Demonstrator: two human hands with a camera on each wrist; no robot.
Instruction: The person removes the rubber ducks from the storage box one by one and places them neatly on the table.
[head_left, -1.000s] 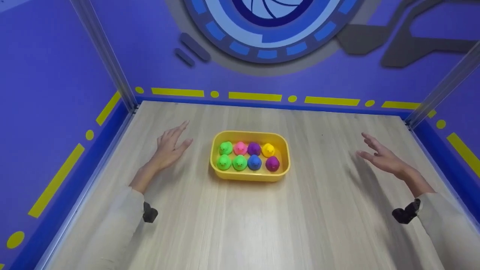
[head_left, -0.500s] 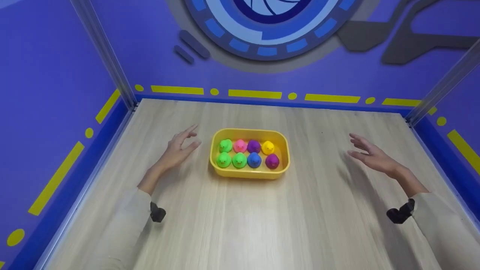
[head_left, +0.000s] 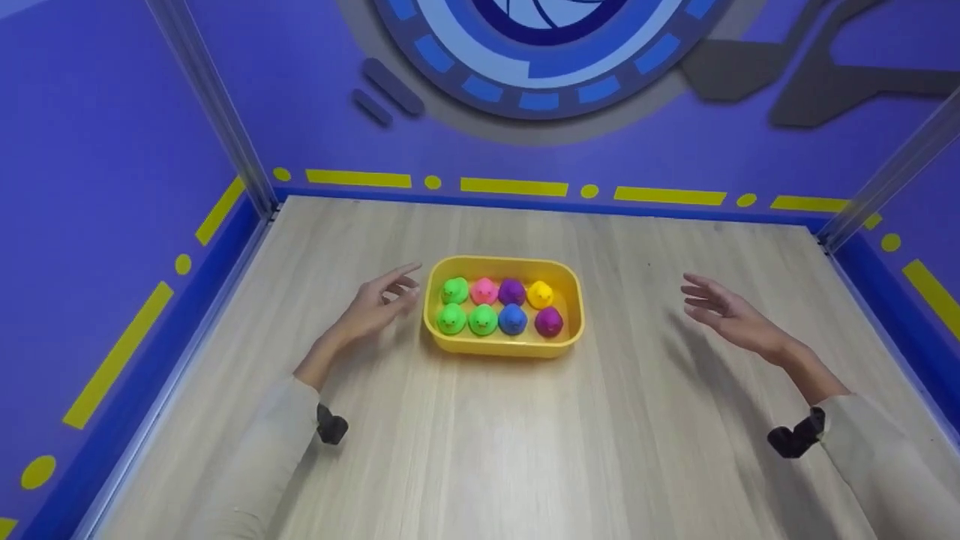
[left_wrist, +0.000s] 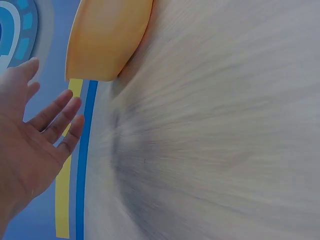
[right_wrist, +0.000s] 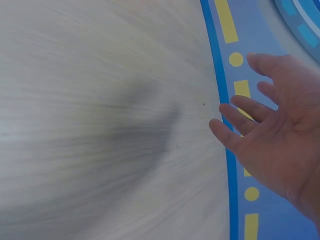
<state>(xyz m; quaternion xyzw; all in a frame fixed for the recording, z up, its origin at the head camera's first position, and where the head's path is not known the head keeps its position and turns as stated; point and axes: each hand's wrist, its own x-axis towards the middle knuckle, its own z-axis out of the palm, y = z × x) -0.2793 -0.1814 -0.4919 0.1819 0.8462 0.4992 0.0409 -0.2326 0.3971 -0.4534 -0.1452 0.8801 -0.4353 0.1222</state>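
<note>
A yellow plastic tub [head_left: 504,348] stands on the wooden table, with small toy ducks set in two rows inside. The back row has a green duck [head_left: 454,290], a pink duck [head_left: 484,291], a purple duck [head_left: 512,292] and a yellow duck [head_left: 541,295]. In front are two more green ones, a blue duck [head_left: 513,319] and a magenta duck [head_left: 549,322]. My left hand [head_left: 376,304] hovers just left of the tub, fingers relaxed and holding nothing. Well to the tub's right, my right hand [head_left: 731,315] is held over the table, fingers loosely spread, nothing in it.
The light wood table [head_left: 510,435] is walled in by blue-purple panels [head_left: 97,187] with yellow markings on the left, back and right. Metal posts [head_left: 217,112] rise at the back corners. Each sleeve carries a small black device [head_left: 331,425] at the wrist.
My left hand has moved right, up close to the tub's left side. The right hand has drifted left, a little nearer the tub. The tub and ducks stay put.
</note>
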